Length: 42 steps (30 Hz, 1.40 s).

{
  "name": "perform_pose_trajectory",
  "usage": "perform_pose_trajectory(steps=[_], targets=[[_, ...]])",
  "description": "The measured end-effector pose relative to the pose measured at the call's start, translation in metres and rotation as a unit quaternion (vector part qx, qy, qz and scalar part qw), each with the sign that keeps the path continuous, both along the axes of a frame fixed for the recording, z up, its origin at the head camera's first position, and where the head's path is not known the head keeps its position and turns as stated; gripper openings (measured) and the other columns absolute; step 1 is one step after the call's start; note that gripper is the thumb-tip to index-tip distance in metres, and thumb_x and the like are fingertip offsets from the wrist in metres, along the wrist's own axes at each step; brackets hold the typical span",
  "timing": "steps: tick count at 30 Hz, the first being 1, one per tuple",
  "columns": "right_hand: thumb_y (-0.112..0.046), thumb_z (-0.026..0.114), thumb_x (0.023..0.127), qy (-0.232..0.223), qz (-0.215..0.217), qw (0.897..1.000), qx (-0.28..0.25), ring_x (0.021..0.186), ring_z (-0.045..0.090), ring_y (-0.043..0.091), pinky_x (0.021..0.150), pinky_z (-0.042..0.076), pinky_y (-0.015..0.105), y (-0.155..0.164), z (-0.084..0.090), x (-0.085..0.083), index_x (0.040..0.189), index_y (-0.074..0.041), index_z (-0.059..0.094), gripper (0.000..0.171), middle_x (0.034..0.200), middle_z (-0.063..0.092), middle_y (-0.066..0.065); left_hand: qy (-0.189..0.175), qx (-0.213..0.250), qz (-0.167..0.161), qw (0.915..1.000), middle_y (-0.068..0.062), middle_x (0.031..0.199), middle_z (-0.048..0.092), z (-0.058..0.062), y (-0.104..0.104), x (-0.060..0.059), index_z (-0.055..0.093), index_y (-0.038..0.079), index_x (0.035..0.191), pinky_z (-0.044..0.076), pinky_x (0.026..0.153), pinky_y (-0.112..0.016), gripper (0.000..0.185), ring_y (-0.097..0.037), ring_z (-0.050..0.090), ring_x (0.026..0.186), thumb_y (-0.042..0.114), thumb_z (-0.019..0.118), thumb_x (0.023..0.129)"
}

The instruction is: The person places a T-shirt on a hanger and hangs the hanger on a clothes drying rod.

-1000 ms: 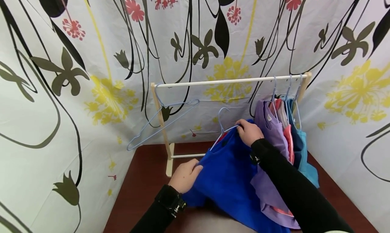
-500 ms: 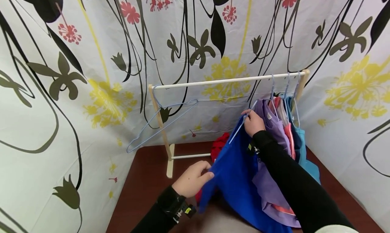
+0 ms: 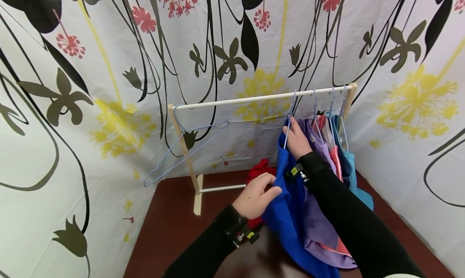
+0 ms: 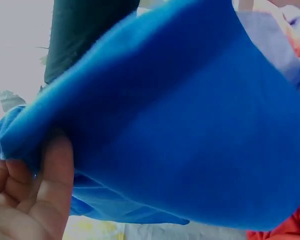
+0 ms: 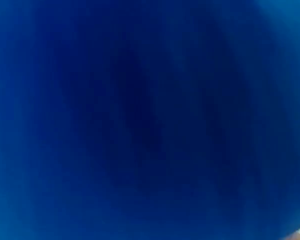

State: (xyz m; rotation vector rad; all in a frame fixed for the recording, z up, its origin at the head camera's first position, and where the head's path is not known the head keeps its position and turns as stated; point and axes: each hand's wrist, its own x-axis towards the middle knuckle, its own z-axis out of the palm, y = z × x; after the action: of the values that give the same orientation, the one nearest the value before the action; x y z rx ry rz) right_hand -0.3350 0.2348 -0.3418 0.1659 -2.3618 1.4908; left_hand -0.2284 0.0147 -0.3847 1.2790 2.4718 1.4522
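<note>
We are gripping hanger [image 3: 289, 120] with right hand [image 3: 298, 141], left hand [image 3: 256, 197] pinching blue shirt [image 3: 287, 213] centre frame; shirt risks slipping off hanger if tugged.

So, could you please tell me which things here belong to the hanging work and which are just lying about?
In hand:
- blue garment, pinched by left hand
- its hanger, held by right hand
- rail

Lying about:
- empty hanger
- red cloth
- purple garment, hanging

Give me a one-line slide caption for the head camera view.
Right hand holds a blue shirt's hanger at the rail; left hand pinches its edge.
</note>
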Motion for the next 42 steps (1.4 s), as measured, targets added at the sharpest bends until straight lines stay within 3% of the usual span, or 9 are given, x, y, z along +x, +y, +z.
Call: perform_pose_trajectory(steps=[5,12,20,25,29,34,39,42], targets=[[-0.033,0.033,0.110,-0.003,0.009,1.000,-0.010,0.150,0.021,0.033,0.120,0.015,0.045,0.008,0.000,0.004,0.163,-0.017,0.006,0.062,0.168,0.011,0.010,0.027,0.004,0.005,0.9996,0.001,0.084,0.045,0.006,0.017,-0.013,0.051,0.012,0.092,0.037,0.066,-0.022,0.018,-0.010,0.043,0.071,0.024,0.054,0.106],[-0.029,0.029,0.111,0.002,0.015,0.999,-0.036,0.148,0.027,0.033,0.118,0.019,0.046,0.015,-0.004,0.011,0.163,-0.018,0.009,0.058,0.160,0.031,0.022,0.030,0.004,0.013,0.9994,0.000,0.081,0.044,0.012,0.036,-0.026,0.050,0.011,0.089,0.037,0.065,-0.021,0.021,-0.009,0.043,0.069,0.023,0.054,0.106],[-0.032,0.030,0.111,-0.006,-0.009,1.000,-0.015,0.146,0.029,0.034,0.117,0.019,0.049,0.034,-0.019,0.019,0.163,-0.019,0.012,0.057,0.157,0.036,0.023,0.004,-0.003,0.016,0.9999,0.001,0.080,0.046,0.005,0.061,-0.026,0.053,0.012,0.091,0.038,0.063,-0.020,0.018,-0.009,0.046,0.069,0.023,0.056,0.105],[-0.028,0.035,0.109,-0.012,-0.021,1.000,0.000,0.144,0.034,0.036,0.115,0.025,0.052,0.038,-0.030,0.027,0.163,-0.015,0.017,0.058,0.156,0.038,0.023,-0.026,0.006,0.049,0.9985,0.003,0.085,0.050,-0.005,0.068,-0.021,0.058,0.013,0.097,0.041,0.066,-0.020,0.015,-0.007,0.049,0.074,0.026,0.060,0.104],[-0.027,0.037,0.109,-0.009,-0.014,1.000,0.010,0.141,0.039,0.038,0.111,0.032,0.054,0.037,-0.030,0.039,0.163,-0.016,0.018,0.058,0.156,0.038,0.023,-0.051,0.017,0.068,0.9963,0.005,0.088,0.053,-0.010,0.063,-0.016,0.058,0.017,0.100,0.043,0.066,-0.022,0.014,-0.007,0.051,0.074,0.031,0.062,0.102],[-0.018,0.043,0.107,0.027,-0.014,0.999,0.024,0.139,0.041,0.041,0.108,0.034,0.057,0.035,-0.022,0.058,0.161,-0.014,0.024,0.058,0.154,0.039,0.025,-0.077,0.004,0.057,0.9954,0.010,0.093,0.059,-0.013,0.047,-0.011,0.058,0.019,0.113,0.047,0.071,-0.023,0.019,-0.005,0.056,0.079,0.035,0.061,0.103],[-0.010,0.047,0.105,0.096,-0.025,0.994,0.053,0.136,0.043,0.040,0.105,0.036,0.057,0.020,-0.011,0.079,0.156,-0.008,0.036,0.053,0.148,0.046,0.024,-0.056,-0.031,0.059,0.9962,0.012,0.101,0.061,-0.017,0.017,-0.007,0.059,0.018,0.122,0.049,0.080,-0.023,0.026,-0.002,0.058,0.088,0.036,0.058,0.104],[-0.010,0.047,0.105,0.124,-0.005,0.991,0.055,0.134,0.045,0.037,0.102,0.038,0.047,0.006,-0.002,0.092,0.154,-0.009,0.041,0.049,0.146,0.049,0.021,-0.034,-0.048,0.078,0.9952,0.012,0.104,0.062,-0.019,-0.003,-0.005,0.060,0.018,0.123,0.049,0.084,-0.025,0.025,-0.002,0.058,0.093,0.035,0.057,0.104]])
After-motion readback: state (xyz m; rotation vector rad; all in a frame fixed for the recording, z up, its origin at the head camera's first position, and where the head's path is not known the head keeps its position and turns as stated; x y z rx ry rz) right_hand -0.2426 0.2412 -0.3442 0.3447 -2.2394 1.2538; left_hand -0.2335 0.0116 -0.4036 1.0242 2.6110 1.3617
